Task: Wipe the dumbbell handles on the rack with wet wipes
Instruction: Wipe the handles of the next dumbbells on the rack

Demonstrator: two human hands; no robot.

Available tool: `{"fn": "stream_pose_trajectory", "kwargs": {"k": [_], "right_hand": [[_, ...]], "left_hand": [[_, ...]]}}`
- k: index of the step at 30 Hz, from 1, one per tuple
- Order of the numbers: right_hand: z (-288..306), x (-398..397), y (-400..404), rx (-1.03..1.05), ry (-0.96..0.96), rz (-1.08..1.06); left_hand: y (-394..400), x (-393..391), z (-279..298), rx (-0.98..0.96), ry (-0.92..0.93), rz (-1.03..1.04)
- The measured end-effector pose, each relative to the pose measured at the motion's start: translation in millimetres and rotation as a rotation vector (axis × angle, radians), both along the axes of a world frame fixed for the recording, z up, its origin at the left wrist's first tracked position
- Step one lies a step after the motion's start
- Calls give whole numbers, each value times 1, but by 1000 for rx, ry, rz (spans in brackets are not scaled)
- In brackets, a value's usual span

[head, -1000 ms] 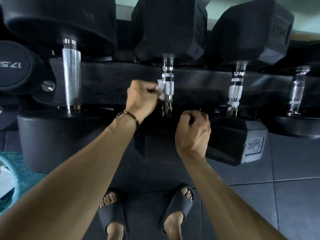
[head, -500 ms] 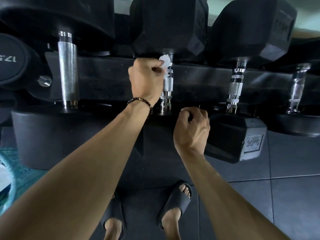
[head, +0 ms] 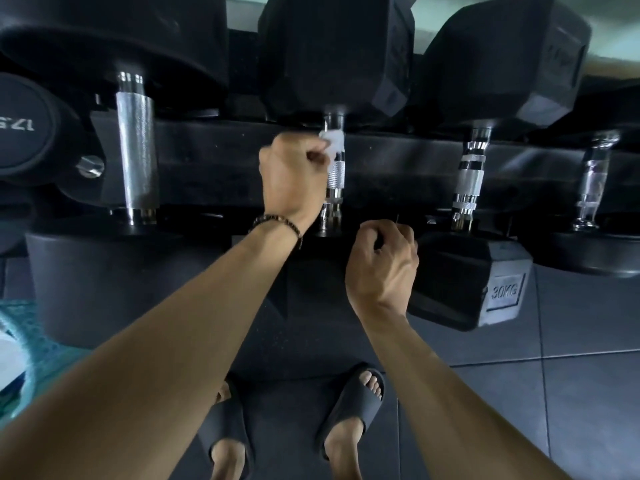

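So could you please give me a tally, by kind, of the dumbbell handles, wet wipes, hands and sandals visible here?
Dumbbell handles: 4
Wet wipes: 1, held in the left hand's grip
Hands: 2, left hand, right hand
Sandals: 2
Total: 9

**Black rubber, bright chrome, one white scrap**

The wet wipe (head: 333,140) is white, just above centre at 12 o'clock. The handle (head: 335,174) beneath it is silver with a fine cross-hatched band and smooth chrome rings. At 10 o'clock a thicker handle (head: 136,150) is dull silver, knurled all over. The dumbbell heads (head: 502,60) are matte black; one at 3 o'clock carries a grey "30KG" plate (head: 504,292). The bracelet (head: 277,225) is dark-beaded. Slippers (head: 349,407) are black, floor tiles (head: 571,393) dark grey. At 8 o'clock lies a teal patterned mesh (head: 38,344).
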State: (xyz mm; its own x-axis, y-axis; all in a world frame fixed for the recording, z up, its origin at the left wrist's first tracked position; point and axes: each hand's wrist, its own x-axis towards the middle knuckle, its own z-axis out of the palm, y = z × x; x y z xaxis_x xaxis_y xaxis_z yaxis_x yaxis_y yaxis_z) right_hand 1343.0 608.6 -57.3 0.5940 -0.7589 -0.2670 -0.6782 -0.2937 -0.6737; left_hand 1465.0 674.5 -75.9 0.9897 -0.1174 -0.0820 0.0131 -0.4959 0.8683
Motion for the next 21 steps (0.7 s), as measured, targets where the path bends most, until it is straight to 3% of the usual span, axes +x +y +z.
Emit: {"fn": "stream_pose_trajectory", "kwargs": {"k": [6,10,15,19,21], "right_hand": [[-1,0,0,-4,2,10],[0,-1,0,8,4,5],[-1,0,0,0,12,24],[-2,-2,-2,8,17,22],[0,-2,-1,12,13,15]], "left_hand": [[-11,20,-1,-161,167,194],[5,-10,-7,-173,307,72],[-11,33,13,-417,535,238],[10,15,9,-348,696,81],[12,15,12,-407,722,59]]}}
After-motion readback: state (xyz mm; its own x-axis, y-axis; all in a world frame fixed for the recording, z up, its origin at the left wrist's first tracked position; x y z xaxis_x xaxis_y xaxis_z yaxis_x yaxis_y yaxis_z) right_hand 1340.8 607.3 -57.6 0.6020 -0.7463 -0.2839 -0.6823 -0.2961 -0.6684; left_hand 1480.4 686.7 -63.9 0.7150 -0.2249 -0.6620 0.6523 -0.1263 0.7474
